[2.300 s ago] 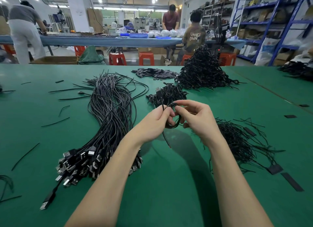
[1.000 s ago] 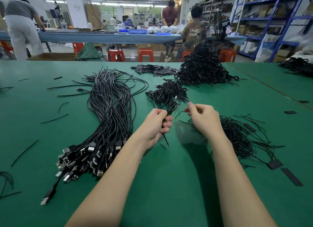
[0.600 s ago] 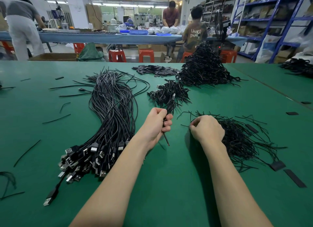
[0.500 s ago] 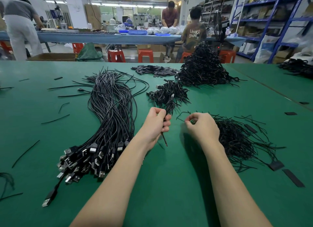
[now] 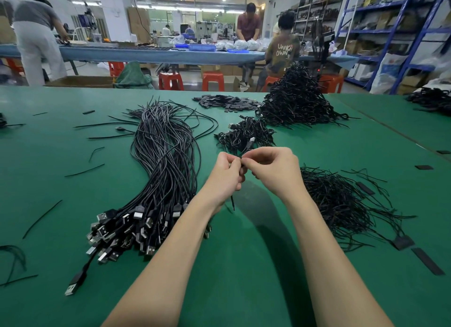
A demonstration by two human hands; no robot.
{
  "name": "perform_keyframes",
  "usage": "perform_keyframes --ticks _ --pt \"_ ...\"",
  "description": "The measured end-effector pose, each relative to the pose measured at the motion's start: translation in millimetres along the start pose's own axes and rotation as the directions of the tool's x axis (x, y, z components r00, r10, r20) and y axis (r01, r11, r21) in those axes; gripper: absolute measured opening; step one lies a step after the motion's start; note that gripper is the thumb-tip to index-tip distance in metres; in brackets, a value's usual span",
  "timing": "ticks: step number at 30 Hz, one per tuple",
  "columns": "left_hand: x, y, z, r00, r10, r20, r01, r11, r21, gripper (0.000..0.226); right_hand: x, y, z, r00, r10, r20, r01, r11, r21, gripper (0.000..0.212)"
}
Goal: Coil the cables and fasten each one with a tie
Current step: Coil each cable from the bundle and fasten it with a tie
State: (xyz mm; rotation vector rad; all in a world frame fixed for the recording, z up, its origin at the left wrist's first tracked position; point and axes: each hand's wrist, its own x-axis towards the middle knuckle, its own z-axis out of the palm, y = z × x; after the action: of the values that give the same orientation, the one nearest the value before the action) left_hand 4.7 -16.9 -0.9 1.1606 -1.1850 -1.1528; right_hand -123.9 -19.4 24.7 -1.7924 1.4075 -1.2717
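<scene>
A wide green felt-covered work table [image 5: 256, 265] fills the view. On its left half lies a long loose sheaf of straight black USB cables [image 5: 163, 160], their silver-tipped plugs fanned out at the near end and the far ends splayed toward the back. At the far right rises a tall heap of coiled black cables [image 5: 296, 102], and just left of it sits a flat scatter of short black strips [image 5: 227, 103]. To the right of the arms spreads a tangled mat of thin black wire ties [image 5: 341, 202]. Directly beyond the hands is a smaller pile of coiled and tied black cables [image 5: 244, 134].

Both hands meet above the table centre, knuckles nearly touching. The left hand [image 5: 225, 173] has its fingers curled round a small coiled black cable [image 5: 233, 201], of which only a short end shows, hanging down below the palm. The right hand [image 5: 273, 168] has thumb and forefinger pressed together at the top of that coil, apparently pinching a thin black tie [image 5: 244, 155], though it is nearly hidden between the fingertips.

Stray black ties [image 5: 84, 171] lie scattered across the left of the table.
</scene>
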Motion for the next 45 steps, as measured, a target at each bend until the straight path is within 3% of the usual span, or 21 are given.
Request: perform_keyframes --ticks 4,6,9,11,13,16,18,20,22,24,26,28,30,34,39,42,45 --pt "2.3 -0.7 -0.4 0.999 -0.04 0.001 0.04 0.998 0.053 0.014 0.2 -2.4 0.8 0.998 -0.063 0.001 0.062 0.984 -0.167 0.012" --pt "3.2 0.3 -1.8 0.999 -0.049 -0.015 0.049 0.998 0.035 0.018 0.0 -4.7 2.0 0.996 -0.083 0.021 0.085 0.981 -0.172 0.012" --pt "3.3 -1.9 -3.8 0.997 -0.056 -0.044 0.057 0.998 0.012 0.021 -1.1 -5.6 2.1 0.997 -0.044 0.061 0.05 0.992 -0.113 0.009" --pt "4.3 -3.3 -4.5 0.995 -0.069 -0.072 0.068 0.998 -0.019 0.019 -4.1 -4.7 -0.4 0.985 0.082 0.15 -0.098 0.989 0.109 0.009" --pt "5.6 -2.6 -5.7 0.994 -0.074 -0.086 0.066 0.993 -0.098 0.017 -7.1 -3.1 -4.5 0.943 0.194 0.27 -0.286 0.886 0.364 0.013" --pt "6.4 -0.9 -6.6 0.995 -0.064 -0.081 0.048 0.981 -0.186 0.016 -7.0 0.7 -10.1 0.878 0.319 0.358 -0.466 0.742 0.482 0.013" --pt "5.9 0.7 -5.9 0.997 -0.062 -0.053 0.048 0.969 -0.243 0.018 -5.7 4.0 -12.0 0.808 0.402 0.431 -0.59 0.57 0.573 0.014" --pt "4.8 4.7 -6.5 0.998 -0.058 0.03 0.065 0.942 -0.33 0.019 -5.8 9.7 -12.8 0.732 0.444 0.516 -0.675 0.371 0.638 0.022" --pt "2.0 9.2 -11.6 0.984 -0.026 0.174 0.083 0.94 -0.332 0.022 -7.6 16.1 -13.2 0.703 0.433 0.565 -0.699 0.27 0.662 0.035" --pt "-2.0 13.6 -19.0 0.935 0.002 0.354 0.072 0.978 -0.196 0.023 -8.1 23.4 -16.2 0.739 0.409 0.536 -0.67 0.368 0.644 0.041" --pt "-6.6 18.7 -25.9 0.856 -0.019 0.516 0.025 1.0 -0.004 0.021 -7.5 30.1 -24.9 0.815 0.358 0.456 -0.574 0.603 0.554 0.044" --pt "-9.8 24.6 -29.8 0.803 -0.051 0.594 -0.1 0.971 0.218 0.019 -7.5 32.2 -37.0 0.877 0.269 0.398 -0.429 0.811 0.398 0.042" --pt "-11.6 29.7 -30.8 0.779 -0.068 0.623 -0.219 0.901 0.373 0.018 -7.2 31.6 -46.4 0.904 0.183 0.386 -0.301 0.914 0.271 0.038" --pt "-13.8 38.3 -30.6 0.768 -0.114 0.63 -0.359 0.738 0.571 0.017 -5.3 23.7 -53.9 0.893 0.125 0.433 -0.212 0.964 0.159 0.037" --pt "-13.0 35.2 -22.7 0.839 -0.047 0.543 -0.442 0.522 0.729 0.017 -2.4 6.6 -48.6 0.93 0.097 0.354 -0.059 0.992 -0.115 0.025" --pt "-11.0 23.4 -18.4 0.901 0.134 0.412 -0.406 0.591 0.697 0.016 -0.8 -1.5 -37.4 0.975 -0.029 0.221 0.071 0.981 -0.181 0.023" --pt "-4.6 16.4 -21.3 0.95 0.173 0.259 -0.292 0.787 0.543 0.013 -2.9 -3.2 -31.5 0.987 -0.068 0.145 0.074 0.997 -0.038 0.018"
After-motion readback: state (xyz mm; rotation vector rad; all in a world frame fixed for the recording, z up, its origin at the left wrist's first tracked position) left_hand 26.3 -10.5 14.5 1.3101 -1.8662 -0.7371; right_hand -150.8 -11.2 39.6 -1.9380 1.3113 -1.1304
